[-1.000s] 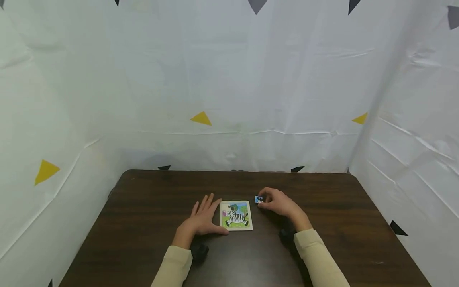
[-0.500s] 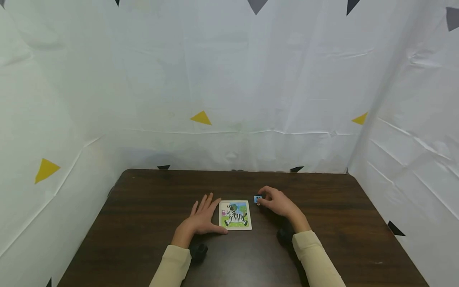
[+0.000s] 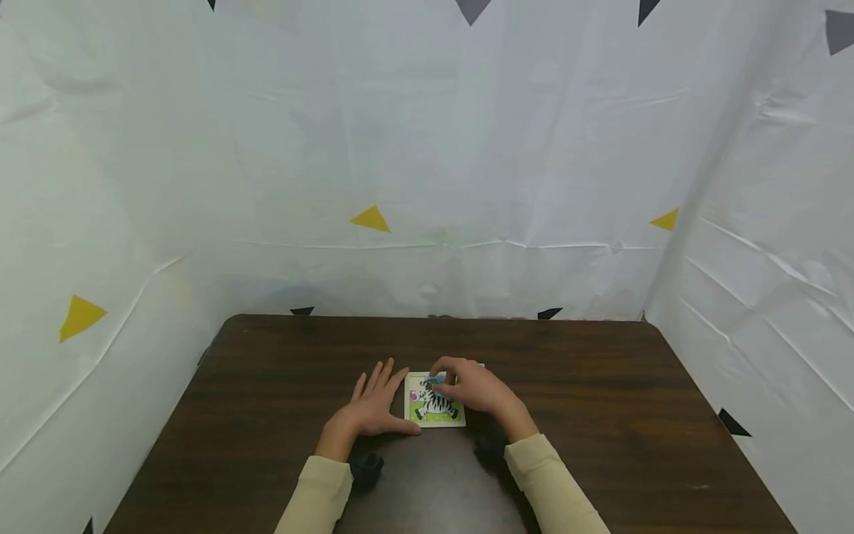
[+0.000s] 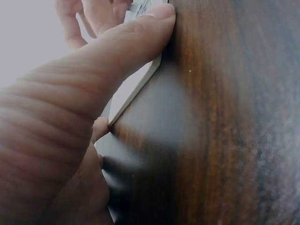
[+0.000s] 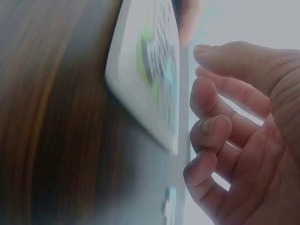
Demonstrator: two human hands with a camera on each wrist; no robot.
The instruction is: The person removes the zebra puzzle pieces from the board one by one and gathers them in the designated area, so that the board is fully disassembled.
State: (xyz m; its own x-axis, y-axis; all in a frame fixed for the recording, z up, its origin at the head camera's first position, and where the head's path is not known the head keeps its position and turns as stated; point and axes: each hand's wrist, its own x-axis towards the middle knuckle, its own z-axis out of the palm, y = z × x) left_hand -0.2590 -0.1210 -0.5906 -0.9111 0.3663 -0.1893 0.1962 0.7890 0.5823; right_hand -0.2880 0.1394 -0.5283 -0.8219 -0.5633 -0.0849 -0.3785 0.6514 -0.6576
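Note:
A square puzzle board (image 3: 435, 424) with a pale frame and a zebra picture lies on the table. My left hand (image 3: 365, 417) rests at its left side, fingers spread, thumb along the near edge. In the left wrist view the thumb (image 4: 126, 42) touches the board's frame. My right hand (image 3: 477, 387) is over the board's upper right part, covering some of the picture. Its fingers (image 5: 211, 133) are loosely bent in the right wrist view, with nothing seen between them and the thumb. A small blue puzzle piece (image 3: 482, 365) lies beyond the right hand, mostly hidden.
The dark wooden table (image 3: 587, 386) extends on both sides of the hands. White cloth walls (image 3: 427, 148) with coloured triangles stand at its back and sides. Each wrist carries a black camera, such as the left one (image 3: 367, 469).
My right hand has let go of the small blue piece at the board's right and moved left over the board. The left hand keeps its place beside the frame.

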